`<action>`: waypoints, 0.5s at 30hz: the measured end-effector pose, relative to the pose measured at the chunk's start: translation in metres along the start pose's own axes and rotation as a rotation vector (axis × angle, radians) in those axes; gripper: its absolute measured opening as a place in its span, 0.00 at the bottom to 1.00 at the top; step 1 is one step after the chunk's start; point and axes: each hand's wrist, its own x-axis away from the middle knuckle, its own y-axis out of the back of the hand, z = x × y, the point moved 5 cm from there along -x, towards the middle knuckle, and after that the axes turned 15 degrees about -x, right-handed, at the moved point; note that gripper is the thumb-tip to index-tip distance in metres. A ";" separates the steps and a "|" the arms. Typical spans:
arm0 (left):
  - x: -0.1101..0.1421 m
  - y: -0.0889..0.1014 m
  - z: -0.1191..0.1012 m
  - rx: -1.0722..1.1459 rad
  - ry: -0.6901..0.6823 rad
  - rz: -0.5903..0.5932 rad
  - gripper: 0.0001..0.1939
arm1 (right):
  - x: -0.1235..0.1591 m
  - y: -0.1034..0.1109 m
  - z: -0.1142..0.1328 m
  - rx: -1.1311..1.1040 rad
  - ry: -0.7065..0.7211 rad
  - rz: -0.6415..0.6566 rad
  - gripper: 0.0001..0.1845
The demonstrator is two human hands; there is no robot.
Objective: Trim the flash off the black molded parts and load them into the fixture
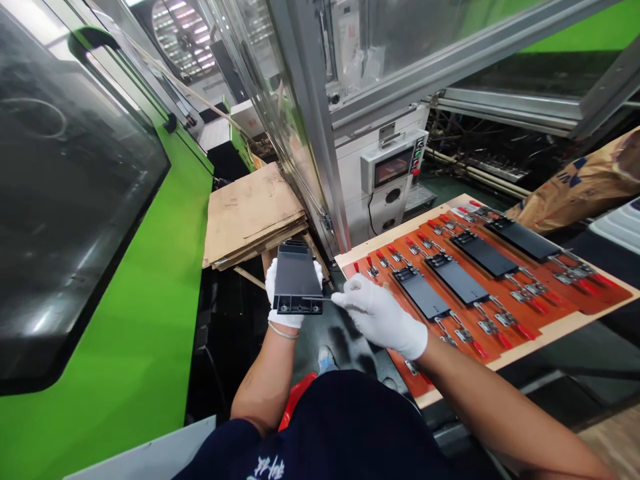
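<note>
My left hand (286, 319), in a white glove, is closed around a long black plastic part (299, 273) from below and behind. The part's near end shows a ribbed edge with small round holes. My gloved right hand (379, 313) is pinched on a thin grey tool (319, 299), whose tip lies along that near edge. The exact kind of tool is too small to make out. Just right of my right hand, similar black parts (421, 292) lie in rows on an orange-red fixture board (406, 313), held by red-handled toggle clamps (466, 340).
Flattened cardboard (253, 210) is stacked ahead of my left hand. A green machine (150, 300) with a dark window stands close on the left. A metal frame post (320, 133) rises ahead, beside a control panel (393, 163). A brown paper sack (575, 187) lies at the far right.
</note>
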 end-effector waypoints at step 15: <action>0.000 0.008 -0.001 0.126 0.055 -0.087 0.29 | -0.016 0.006 0.012 0.014 -0.058 0.007 0.15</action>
